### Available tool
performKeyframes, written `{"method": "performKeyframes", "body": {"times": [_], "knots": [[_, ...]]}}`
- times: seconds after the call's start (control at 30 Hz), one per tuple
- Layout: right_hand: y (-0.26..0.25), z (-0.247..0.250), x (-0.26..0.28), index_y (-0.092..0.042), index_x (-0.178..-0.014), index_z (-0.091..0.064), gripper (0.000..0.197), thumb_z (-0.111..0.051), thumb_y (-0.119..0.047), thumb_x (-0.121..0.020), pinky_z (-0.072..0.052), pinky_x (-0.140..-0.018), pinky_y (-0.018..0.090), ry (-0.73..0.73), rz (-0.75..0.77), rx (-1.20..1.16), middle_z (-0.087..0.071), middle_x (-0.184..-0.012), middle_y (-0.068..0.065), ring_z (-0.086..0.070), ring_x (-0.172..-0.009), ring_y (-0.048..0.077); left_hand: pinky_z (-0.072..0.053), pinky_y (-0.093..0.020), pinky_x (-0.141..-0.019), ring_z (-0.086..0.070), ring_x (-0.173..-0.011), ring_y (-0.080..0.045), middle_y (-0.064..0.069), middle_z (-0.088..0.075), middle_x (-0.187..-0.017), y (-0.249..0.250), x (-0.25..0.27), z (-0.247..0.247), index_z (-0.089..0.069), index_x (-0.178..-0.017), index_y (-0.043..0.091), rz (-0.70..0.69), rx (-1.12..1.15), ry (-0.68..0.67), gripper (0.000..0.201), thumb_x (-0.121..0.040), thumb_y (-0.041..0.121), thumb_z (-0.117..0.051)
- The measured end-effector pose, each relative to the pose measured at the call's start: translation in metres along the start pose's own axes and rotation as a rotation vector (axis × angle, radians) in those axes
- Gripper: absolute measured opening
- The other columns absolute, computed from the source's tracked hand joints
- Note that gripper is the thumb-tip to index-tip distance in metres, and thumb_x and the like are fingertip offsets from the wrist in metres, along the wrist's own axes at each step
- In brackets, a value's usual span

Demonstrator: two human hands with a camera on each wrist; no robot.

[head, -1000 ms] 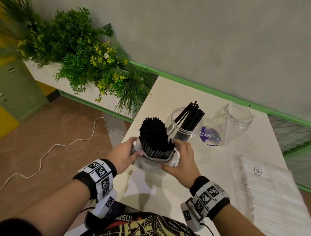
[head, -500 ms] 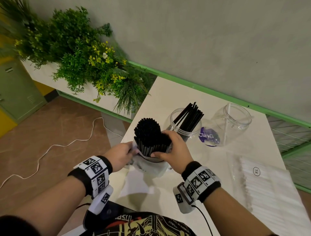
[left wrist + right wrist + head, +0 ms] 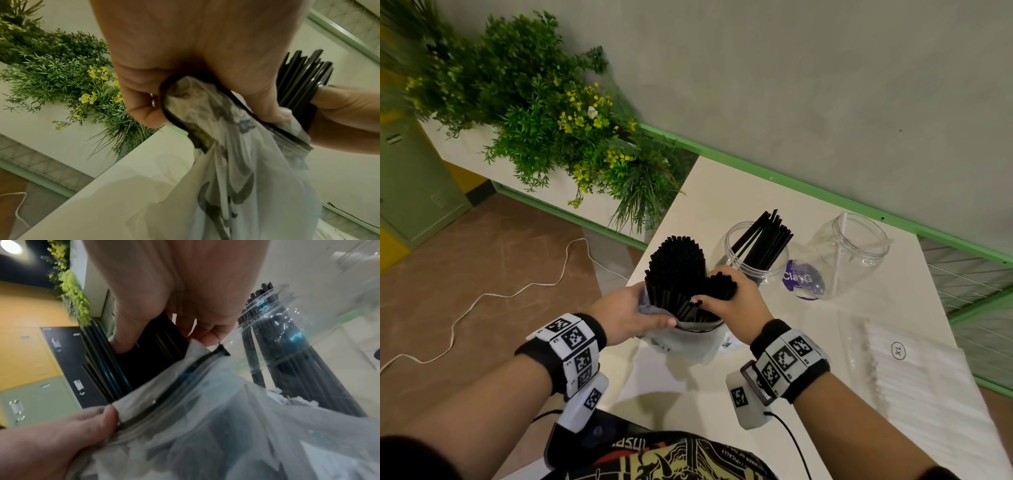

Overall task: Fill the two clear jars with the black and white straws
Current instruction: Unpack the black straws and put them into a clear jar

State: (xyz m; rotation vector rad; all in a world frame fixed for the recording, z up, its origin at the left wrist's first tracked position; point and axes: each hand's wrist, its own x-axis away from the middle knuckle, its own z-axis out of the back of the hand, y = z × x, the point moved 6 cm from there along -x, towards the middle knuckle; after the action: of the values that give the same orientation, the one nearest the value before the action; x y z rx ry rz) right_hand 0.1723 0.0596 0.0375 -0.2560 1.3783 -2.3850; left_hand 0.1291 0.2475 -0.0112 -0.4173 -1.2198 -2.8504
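The desk [image 3: 804, 404] is filling the middle and lower right of the head view, its left edge dropping to the floor just beside the person's left arm, its far edge running along the green rail against the wall. Open room is lying mostly at centre, in front of the jars; the lower right is taken by the packet of white straws [image 3: 914, 383].

The bag [image 3: 688, 342] of black straws [image 3: 674, 270] is standing at centre, near that left edge. Compared with a second ago, the right hand [image 3: 736, 305] is no longer resting on the bag's rim: it is now wrapping a grip around a small cluster of black straws, splitting it off to the right of the main bundle. The left hand [image 3: 626, 311] is still clamping the bag's mouth, its grip closed on the plastic.

That means, I'd judge, another batch is about to go over to the left jar [image 3: 729, 246], at upper centre, which is already holding a fan of black straws. The right jar [image 3: 852, 253], just right of it, is showing perhaps a single white straw, so the white half is barely begun.

The path from bag to jar is short, though the leaning straws are crowding the opening.
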Motion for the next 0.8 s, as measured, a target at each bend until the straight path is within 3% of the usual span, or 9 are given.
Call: {"method": "performKeyframes", "body": {"times": [0.17,0.33,0.4,0.47,0.57,0.7,0.8], "knots": [[-0.011,0.005,0.001,-0.001,-0.074,-0.049,0.04,-0.08,-0.026,-0.074,-0.037,-0.061,0.024,-0.049,-0.001,-0.179,-0.043,-0.067,0.004,-0.043,-0.064,0.01,-0.055,-0.038,-0.077,-0.064,-0.082,-0.011,0.004,-0.066,-0.093,0.004,0.003,0.002,-0.054,-0.111,0.024,0.017,0.006,-0.005,0.109,-0.033,0.1,-0.042],[-0.027,0.016,0.006,-0.009,-0.077,-0.05,0.034,-0.074,-0.034,-0.077,-0.038,-0.062,0.014,0.074,0.043,-0.223,-0.046,-0.067,-0.006,-0.044,-0.064,0.006,-0.056,-0.039,-0.077,-0.067,-0.08,-0.01,0.003,-0.068,-0.094,0.004,0.005,0.004,-0.054,-0.11,0.02,0.041,-0.006,-0.005,0.113,-0.032,0.101,-0.042],[-0.031,0.023,0.009,-0.016,-0.082,-0.054,0.022,-0.073,-0.027,-0.081,-0.043,-0.068,0.014,0.174,0.065,-0.276,-0.054,-0.07,-0.014,-0.052,-0.069,0.004,-0.056,-0.039,-0.078,-0.067,-0.081,-0.009,0.003,-0.069,-0.094,0.003,0.006,0.004,-0.054,-0.11,0.019,0.048,-0.019,-0.008,0.113,-0.034,0.101,-0.042],[-0.033,0.027,0.01,-0.025,-0.087,-0.054,0.019,-0.071,-0.019,-0.084,-0.048,-0.075,0.02,0.27,0.083,-0.287,-0.059,-0.077,-0.012,-0.06,-0.079,0.01,-0.055,-0.039,-0.078,-0.067,-0.081,-0.01,0.003,-0.07,-0.093,0.003,0.006,0.003,-0.054,-0.111,0.017,0.053,-0.028,-0.012,0.114,-0.034,0.101,-0.041],[-0.038,0.026,0.014,-0.03,-0.105,-0.051,0.031,-0.067,-0.01,-0.088,-0.053,-0.087,0.033,0.31,0.152,-0.298,-0.062,-0.087,-0.003,-0.065,-0.091,0.025,-0.054,-0.039,-0.08,-0.067,-0.084,-0.011,0.002,-0.07,-0.095,0.004,0.005,0.002,-0.054,-0.113,0.017,0.044,-0.04,-0.015,0.117,-0.034,0.102,-0.04],[-0.046,0.026,0.017,-0.048,-0.125,-0.037,0.064,-0.061,-0.001,-0.09,-0.049,-0.092,0.026,0.319,0.203,-0.219,-0.063,-0.093,0.0,-0.064,-0.091,0.011,-0.054,-0.038,-0.08,-0.067,-0.084,-0.011,0.001,-0.07,-0.097,0.003,0.005,0.001,-0.054,-0.112,0.018,0.056,-0.03,-0.013,0.117,-0.031,0.102,-0.038],[-0.071,0.037,0.017,-0.051,-0.124,-0.041,0.064,-0.057,0.001,-0.092,-0.05,-0.095,0.04,0.351,0.291,-0.233,-0.062,-0.094,0.003,-0.066,-0.091,0.02,-0.054,-0.036,-0.078,-0.066,-0.082,-0.011,-0.001,-0.07,-0.092,0.003,0.005,-0.001,-0.054,-0.11,0.016,0.071,-0.028,-0.024,0.108,-0.038,0.096,-0.049]]}}
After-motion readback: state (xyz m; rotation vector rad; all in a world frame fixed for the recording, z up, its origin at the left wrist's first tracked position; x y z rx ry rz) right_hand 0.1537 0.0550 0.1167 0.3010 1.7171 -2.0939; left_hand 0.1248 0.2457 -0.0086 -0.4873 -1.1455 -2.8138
